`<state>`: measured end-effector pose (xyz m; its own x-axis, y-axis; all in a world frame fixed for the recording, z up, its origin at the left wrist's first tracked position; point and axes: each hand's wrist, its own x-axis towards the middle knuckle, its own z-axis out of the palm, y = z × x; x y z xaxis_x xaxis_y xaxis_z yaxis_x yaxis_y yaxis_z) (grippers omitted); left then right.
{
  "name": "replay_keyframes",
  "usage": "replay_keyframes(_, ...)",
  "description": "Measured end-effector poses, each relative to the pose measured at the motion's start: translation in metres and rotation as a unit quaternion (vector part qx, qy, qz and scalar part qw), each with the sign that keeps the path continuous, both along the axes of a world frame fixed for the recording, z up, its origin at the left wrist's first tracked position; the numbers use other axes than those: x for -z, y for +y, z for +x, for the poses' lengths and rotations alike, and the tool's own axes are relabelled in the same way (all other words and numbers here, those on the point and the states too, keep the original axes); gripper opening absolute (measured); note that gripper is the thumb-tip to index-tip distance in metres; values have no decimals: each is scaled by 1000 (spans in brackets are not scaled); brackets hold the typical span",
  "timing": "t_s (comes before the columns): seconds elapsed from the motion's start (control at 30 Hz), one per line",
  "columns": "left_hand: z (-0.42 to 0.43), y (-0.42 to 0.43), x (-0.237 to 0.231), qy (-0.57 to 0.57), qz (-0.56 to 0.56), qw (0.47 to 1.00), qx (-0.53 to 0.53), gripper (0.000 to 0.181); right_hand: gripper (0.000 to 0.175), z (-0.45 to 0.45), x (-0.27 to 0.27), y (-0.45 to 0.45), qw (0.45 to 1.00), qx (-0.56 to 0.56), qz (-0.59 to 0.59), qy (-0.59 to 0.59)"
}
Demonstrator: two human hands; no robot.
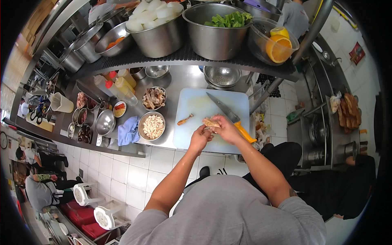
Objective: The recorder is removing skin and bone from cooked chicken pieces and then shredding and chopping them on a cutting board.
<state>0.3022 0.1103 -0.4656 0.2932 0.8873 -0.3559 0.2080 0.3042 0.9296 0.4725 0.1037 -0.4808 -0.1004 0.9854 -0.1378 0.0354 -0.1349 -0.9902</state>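
A piece of cooked meat point(211, 122), probably chicken, is gripped by my right hand point(227, 129) above the cutting board point(196, 101). My left hand point(199, 138) pinches at its lower edge, fingers close to the right hand. To the left on the board lies a cooked drumstick point(185, 119). A chef's knife point(225, 107) with an orange handle rests along the right side, its handle passing behind my right wrist. Beside the board stand a metal bowl of diced pale meat point(153, 126) and, farther back, a bowl of bones and scraps point(154, 98).
A blue cloth point(128, 131), an empty metal bowl point(105, 122) and squeeze bottles point(122, 85) stand left. Colanders point(222, 76) sit behind the board. Overhead, a shelf point(171, 61) carries large metal pots point(217, 43). Several people are nearby, one person point(39, 193) at lower left.
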Motion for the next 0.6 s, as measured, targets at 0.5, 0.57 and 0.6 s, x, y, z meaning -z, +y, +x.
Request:
replay_keyframes(0.5, 18, -7, -11, -277, -49, 950, -139, 32, 22, -16, -48, -19, 957, 103, 80, -258)
replay_keyframes(0.57, 22, -7, -12, -269, -20, 954, -132, 31, 22, -12, -39, -19, 947, 144, 118, -261)
replay_keyframes(0.6, 22, -7, -13, -269, -20, 954, -134, 31, 21, -13, -41, -18, 946, 153, 124, -259)
